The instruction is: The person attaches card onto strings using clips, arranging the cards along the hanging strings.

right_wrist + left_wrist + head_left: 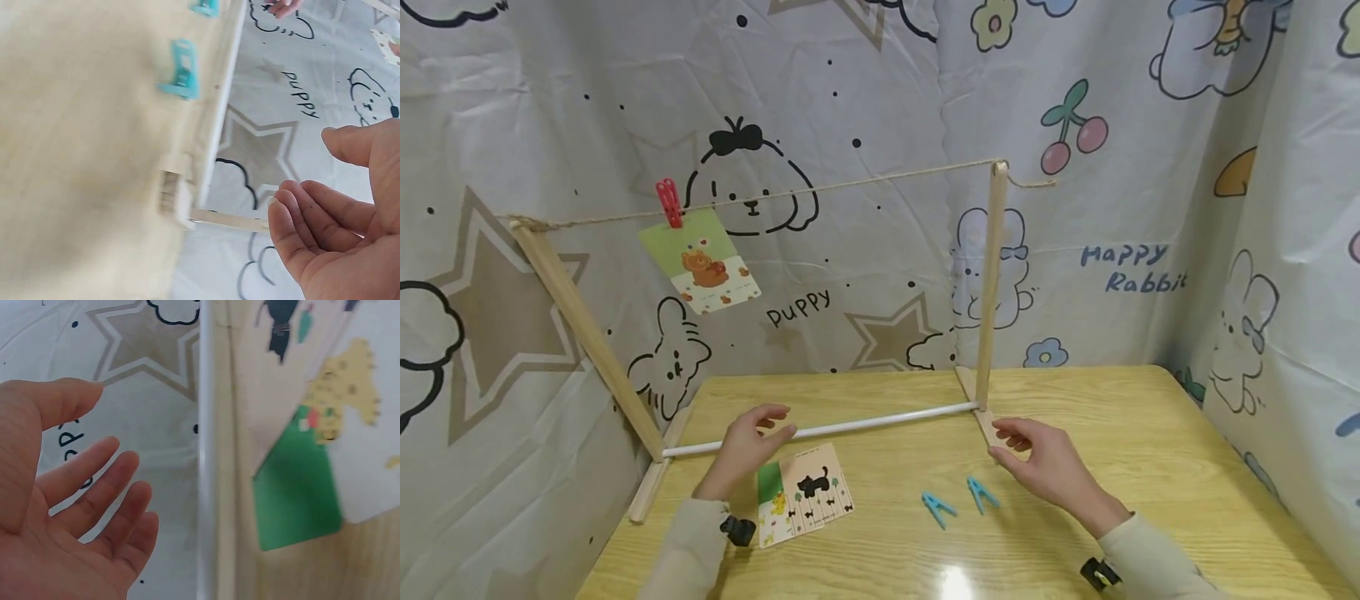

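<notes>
My left hand (751, 446) hovers above the cards near the white rod, its fingers loosely bent with nothing in them; the left wrist view shows the same empty hand (87, 487). Below it lie overlapping cards (808, 492), one with a black cat, another with a green corner. My right hand (1045, 462), empty with relaxed fingers, is near the foot of the right post. Two blue clothespins (938, 508) lie on the table to its left. A red clothespin (668, 202) holds a green and white bear card (709, 265) on the twine (865, 180).
Twine joins the leaning left wooden post (591, 342) to the upright right post (992, 283). A white rod (880, 419) links their bases across the wood-grain table (1075, 392). Behind hangs a patterned cloth (880, 100).
</notes>
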`<action>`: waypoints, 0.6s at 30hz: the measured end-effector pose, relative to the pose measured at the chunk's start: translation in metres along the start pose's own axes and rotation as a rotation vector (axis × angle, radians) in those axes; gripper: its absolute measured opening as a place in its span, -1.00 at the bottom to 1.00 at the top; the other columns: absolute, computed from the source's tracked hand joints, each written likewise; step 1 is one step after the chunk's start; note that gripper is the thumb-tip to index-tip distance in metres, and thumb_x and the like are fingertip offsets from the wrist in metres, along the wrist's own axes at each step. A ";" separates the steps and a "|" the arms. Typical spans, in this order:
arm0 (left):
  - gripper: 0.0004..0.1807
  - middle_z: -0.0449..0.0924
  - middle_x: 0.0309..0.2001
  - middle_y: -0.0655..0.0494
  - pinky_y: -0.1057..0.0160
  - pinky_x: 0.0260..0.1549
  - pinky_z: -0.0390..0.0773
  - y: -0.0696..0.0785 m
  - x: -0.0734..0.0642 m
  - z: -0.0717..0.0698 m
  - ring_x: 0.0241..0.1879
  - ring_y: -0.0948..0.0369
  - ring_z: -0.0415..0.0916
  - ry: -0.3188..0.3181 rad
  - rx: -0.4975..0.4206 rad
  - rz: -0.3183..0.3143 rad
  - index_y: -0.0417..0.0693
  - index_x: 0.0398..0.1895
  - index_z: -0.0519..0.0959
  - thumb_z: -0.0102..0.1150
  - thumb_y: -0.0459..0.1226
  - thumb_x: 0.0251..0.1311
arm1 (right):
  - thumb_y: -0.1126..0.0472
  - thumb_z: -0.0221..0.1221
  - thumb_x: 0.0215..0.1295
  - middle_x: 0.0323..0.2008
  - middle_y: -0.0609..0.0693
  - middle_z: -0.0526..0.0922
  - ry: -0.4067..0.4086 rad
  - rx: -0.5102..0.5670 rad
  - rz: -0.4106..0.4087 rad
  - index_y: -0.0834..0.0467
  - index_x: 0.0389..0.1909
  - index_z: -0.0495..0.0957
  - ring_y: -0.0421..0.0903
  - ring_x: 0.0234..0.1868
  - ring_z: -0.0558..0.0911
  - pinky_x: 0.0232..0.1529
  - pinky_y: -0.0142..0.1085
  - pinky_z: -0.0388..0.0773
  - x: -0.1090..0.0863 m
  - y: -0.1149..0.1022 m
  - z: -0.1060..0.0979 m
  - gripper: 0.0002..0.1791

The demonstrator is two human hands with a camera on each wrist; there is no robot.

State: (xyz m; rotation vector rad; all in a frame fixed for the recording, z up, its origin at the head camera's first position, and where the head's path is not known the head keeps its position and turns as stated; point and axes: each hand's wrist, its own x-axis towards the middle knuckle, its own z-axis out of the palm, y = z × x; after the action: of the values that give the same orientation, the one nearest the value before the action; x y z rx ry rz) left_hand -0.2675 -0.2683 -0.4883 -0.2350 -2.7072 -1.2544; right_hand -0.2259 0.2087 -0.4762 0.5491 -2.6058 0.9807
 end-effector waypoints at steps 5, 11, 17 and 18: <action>-0.50 0.60 0.23 -0.13 -0.03 0.08 0.55 -0.007 -0.005 0.006 0.13 -0.03 0.51 -0.037 -0.036 -0.034 -0.10 0.28 0.59 0.38 -0.11 0.35 | 0.15 0.47 0.26 -0.14 0.01 0.78 -0.053 0.015 0.063 0.23 0.09 0.69 -0.16 -0.23 0.70 -0.18 -0.26 0.68 -0.013 0.011 0.008 -0.58; -0.46 0.60 0.21 -0.13 -0.07 0.08 0.55 -0.008 -0.012 0.011 0.12 -0.05 0.54 -0.085 -0.055 -0.034 -0.14 0.29 0.58 0.42 -0.12 0.31 | 0.10 0.46 0.26 -0.13 -0.02 0.78 -0.147 0.056 0.150 0.24 0.09 0.68 -0.19 -0.23 0.69 -0.20 -0.34 0.65 -0.024 0.015 0.014 -0.55; -0.46 0.62 0.20 -0.05 -0.05 0.09 0.54 -0.009 -0.017 0.017 0.13 -0.04 0.55 -0.129 -0.024 -0.061 -0.07 0.28 0.59 0.46 -0.13 0.27 | 0.03 0.46 0.26 -0.15 -0.06 0.75 -0.252 0.063 0.174 0.25 0.12 0.66 -0.19 -0.20 0.68 -0.18 -0.32 0.65 -0.030 0.017 0.013 -0.48; -0.46 0.62 0.19 -0.03 -0.05 0.08 0.54 -0.010 -0.017 0.018 0.12 -0.03 0.55 -0.133 -0.011 -0.064 -0.06 0.27 0.60 0.46 -0.13 0.26 | 0.02 0.46 0.26 -0.16 -0.06 0.75 -0.262 0.067 0.161 0.26 0.11 0.66 -0.18 -0.21 0.69 -0.18 -0.32 0.66 -0.031 0.018 0.013 -0.48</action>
State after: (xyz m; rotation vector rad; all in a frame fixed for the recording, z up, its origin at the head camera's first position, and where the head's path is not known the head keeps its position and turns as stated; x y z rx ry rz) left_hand -0.2536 -0.2619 -0.5105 -0.2426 -2.8414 -1.3156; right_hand -0.2082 0.2197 -0.5079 0.5216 -2.8962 1.1166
